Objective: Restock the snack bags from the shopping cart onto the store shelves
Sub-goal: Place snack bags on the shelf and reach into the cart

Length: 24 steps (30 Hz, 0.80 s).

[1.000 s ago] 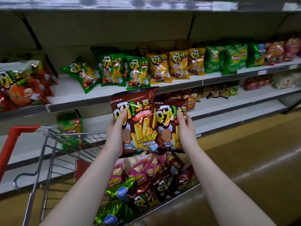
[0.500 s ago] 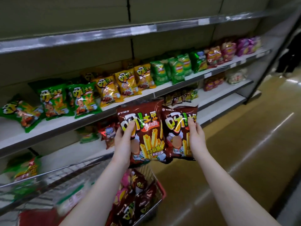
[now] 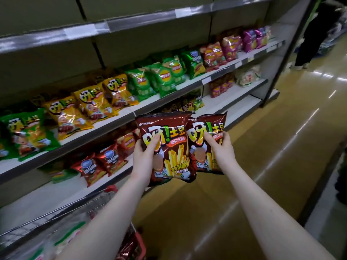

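Both hands are loaded, the left hand (image 3: 143, 156) gripping one brown snack bag (image 3: 170, 147) and the right hand (image 3: 222, 150) a second bag (image 3: 205, 162), which next probably need a free gap on a shelf (image 3: 238, 95).

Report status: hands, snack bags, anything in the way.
Left hand grips left dark-red bag, right hand grips right dark-red bag. Both bags held up before the shelves, not yet placed. Shopping cart low left, nothing blocking.

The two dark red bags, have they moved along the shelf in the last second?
Yes, rightward: the dark red bags were below the yellow bags, and are now past them, below the green crisp bags.
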Each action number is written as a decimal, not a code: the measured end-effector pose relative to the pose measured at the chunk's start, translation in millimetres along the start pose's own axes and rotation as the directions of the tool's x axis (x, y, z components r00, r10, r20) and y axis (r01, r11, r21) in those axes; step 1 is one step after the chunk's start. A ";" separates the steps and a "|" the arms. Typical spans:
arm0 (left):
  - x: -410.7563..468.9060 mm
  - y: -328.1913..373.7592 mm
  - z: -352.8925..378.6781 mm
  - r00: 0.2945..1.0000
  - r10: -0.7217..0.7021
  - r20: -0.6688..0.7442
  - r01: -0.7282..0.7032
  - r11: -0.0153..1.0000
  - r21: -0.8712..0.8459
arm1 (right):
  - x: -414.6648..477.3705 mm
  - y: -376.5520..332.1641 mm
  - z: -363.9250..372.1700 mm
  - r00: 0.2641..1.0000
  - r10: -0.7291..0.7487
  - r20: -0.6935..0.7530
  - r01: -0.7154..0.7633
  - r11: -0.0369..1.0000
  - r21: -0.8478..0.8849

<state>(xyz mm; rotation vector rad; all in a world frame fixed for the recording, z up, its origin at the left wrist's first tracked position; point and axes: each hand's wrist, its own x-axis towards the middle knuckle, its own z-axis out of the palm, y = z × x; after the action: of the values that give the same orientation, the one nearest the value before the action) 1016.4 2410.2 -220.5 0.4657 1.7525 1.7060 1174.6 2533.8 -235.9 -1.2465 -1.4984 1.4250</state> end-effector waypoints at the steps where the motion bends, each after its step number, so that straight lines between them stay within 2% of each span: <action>1: 11.1 -4.4 10.7 1.000 -0.007 0.008 0.007 1.000 -0.021 | 14.4 3.3 -3.6 1.000 0.007 0.001 -0.007 1.000 0.001; 16: 197.2 -41.3 151.9 0.992 -0.125 0.035 0.127 0.989 -0.076 | 246.0 44.8 -28.6 0.993 0.070 -0.091 -0.080 0.991 -0.107; 24: 292.5 -92.9 234.5 0.991 -0.130 -0.037 0.129 0.991 -0.029 | 387.9 96.8 -53.6 0.995 0.074 -0.063 -0.087 0.967 -0.240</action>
<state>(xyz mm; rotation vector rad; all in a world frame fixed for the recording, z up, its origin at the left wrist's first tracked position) 972.9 2768.5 -357.8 0.3020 1.7460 1.6553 1132.3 2911.9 -370.2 -1.4971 -1.6391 1.2758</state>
